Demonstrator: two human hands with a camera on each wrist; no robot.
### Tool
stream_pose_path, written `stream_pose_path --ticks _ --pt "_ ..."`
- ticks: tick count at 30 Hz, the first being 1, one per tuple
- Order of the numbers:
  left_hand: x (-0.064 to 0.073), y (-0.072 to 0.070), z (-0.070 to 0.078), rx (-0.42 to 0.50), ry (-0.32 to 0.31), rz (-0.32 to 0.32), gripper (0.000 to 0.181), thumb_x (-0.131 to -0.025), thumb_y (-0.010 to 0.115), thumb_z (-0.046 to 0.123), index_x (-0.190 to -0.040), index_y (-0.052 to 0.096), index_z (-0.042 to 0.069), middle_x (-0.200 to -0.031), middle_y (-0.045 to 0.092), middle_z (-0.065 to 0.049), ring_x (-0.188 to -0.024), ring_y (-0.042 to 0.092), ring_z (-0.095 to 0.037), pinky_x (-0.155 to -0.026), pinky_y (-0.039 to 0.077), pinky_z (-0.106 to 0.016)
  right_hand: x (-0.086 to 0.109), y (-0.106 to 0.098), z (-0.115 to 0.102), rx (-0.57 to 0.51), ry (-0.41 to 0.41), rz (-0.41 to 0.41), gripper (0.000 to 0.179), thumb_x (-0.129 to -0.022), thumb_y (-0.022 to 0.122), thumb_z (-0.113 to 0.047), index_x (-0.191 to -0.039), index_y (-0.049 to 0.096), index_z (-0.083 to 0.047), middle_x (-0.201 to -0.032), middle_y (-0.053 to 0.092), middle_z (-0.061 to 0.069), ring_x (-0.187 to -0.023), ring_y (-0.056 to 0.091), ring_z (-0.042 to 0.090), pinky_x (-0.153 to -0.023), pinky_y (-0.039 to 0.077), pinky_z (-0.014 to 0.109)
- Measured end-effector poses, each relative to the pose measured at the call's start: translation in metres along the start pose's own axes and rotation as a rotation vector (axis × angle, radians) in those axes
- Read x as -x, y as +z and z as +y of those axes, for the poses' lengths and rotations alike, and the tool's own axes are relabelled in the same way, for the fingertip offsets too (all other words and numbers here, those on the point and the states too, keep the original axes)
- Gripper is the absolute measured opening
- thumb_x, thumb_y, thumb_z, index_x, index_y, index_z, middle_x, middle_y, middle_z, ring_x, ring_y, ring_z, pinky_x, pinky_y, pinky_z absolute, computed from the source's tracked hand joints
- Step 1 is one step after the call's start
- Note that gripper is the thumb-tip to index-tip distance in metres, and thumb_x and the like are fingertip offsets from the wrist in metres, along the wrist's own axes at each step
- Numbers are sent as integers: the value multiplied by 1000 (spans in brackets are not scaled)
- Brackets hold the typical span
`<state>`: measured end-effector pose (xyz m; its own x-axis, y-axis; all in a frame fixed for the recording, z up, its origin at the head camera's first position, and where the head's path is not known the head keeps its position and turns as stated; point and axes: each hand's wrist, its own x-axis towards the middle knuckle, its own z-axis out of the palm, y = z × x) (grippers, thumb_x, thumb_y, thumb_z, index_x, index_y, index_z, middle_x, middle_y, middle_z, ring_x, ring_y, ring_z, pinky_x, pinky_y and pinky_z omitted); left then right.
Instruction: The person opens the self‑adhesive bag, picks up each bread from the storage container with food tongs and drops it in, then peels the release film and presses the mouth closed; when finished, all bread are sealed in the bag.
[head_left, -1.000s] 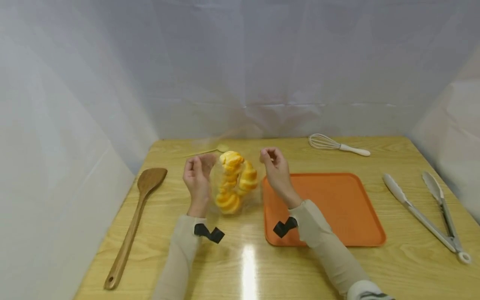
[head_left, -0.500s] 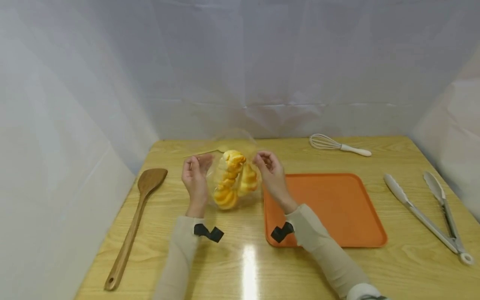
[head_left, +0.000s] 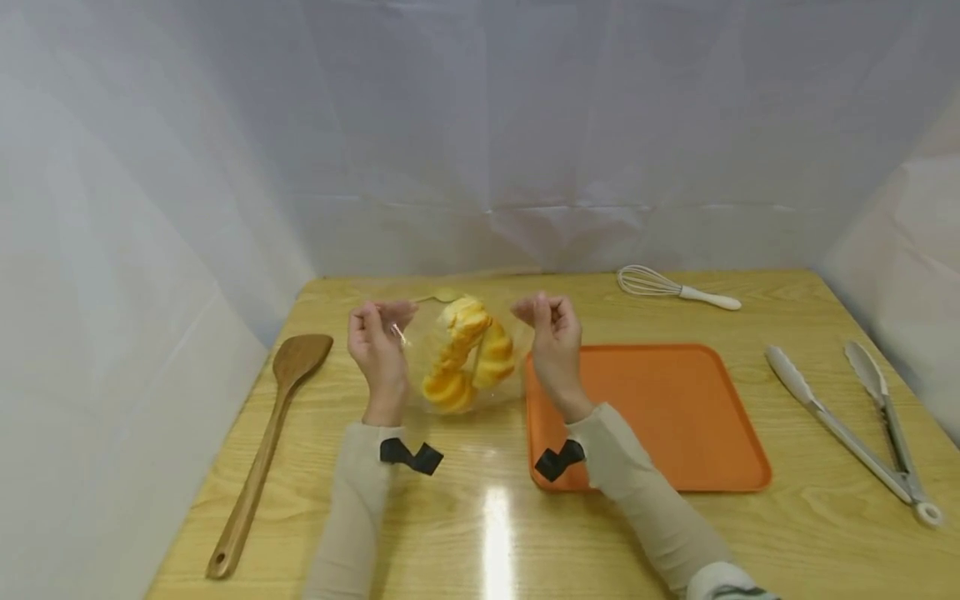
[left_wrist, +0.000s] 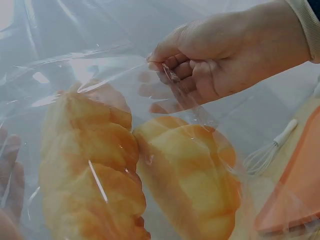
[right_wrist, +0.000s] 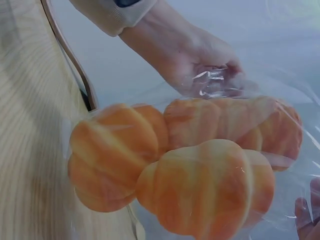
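Note:
Between the two hands hangs a clear plastic bag (left_wrist: 30, 95) with several bread rolls (head_left: 448, 390) inside, golden and ridged. My left hand (head_left: 378, 358) pinches the bag's left side near its top, fingers bent toward the thumb. On the opposite side my right hand (head_left: 557, 350) pinches the bag film; the left wrist view shows the gathered plastic at its fingers. In the right wrist view the left hand (right_wrist: 200, 60) has crumpled film in its grip, above the rolls. The bag appears held just over the table; whether its bottom touches is unclear.
An orange tray (head_left: 660, 417) lies right of the bag, partly under the right forearm. A wooden spatula (head_left: 300, 358) lies at left. Behind the tray is a whisk (head_left: 708, 298), and metal tongs (head_left: 855, 446) lie spread at far right. A thin spoon-like utensil (head_left: 446, 295) lies behind the bag.
My right hand came in toward the bag, then moved back to the right. The left hand has shifted slightly left, so the bag is spread wider than half a second ago.

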<state>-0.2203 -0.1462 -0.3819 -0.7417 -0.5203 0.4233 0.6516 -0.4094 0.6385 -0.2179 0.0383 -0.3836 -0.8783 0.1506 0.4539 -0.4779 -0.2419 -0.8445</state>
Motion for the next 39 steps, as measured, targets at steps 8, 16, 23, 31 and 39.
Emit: stream_pose_path --ticks 8,16,23,31,39 --pt "8 -9 -5 -133 -72 23 22 -105 41 22 -92 56 13 -76 72 5 -70 68 -7 -74 58 -23 10 -2 9 52 125 -56 18 -105 44 -14 -103 54 0 -93 63 -2 -88 64 3 -90 55 26" --pt "10 -12 -4 -105 -77 -33 25 -103 47 28 -93 61 10 -83 73 3 -78 70 -10 -80 58 -25 7 -6 12 133 111 -51 36 -98 56 -24 -108 64 10 -87 65 -15 -84 63 2 -88 53 23" --pt "6 -7 5 36 -76 1 28 -106 41 21 -86 56 8 -79 74 -1 -74 71 -14 -81 59 -29 6 -9 9 -41 76 -103 45 -92 58 -43 -100 66 1 -94 71 -11 -93 68 7 -93 54 25" --pt "6 -5 2 62 -90 76 28 -105 40 16 -83 55 10 -69 71 0 -65 70 -11 -70 59 -24 7 -2 3 -169 190 -51 24 -103 49 -17 -83 62 -17 -85 73 -12 -85 70 4 -90 55 23" --pt "10 -10 -7 4 -172 80 24 -105 43 21 -93 59 7 -71 71 3 -65 68 -9 -71 59 -24 9 -4 6 -76 214 -46 23 -104 45 -14 -84 57 -12 -79 69 -10 -80 69 5 -86 57 24"
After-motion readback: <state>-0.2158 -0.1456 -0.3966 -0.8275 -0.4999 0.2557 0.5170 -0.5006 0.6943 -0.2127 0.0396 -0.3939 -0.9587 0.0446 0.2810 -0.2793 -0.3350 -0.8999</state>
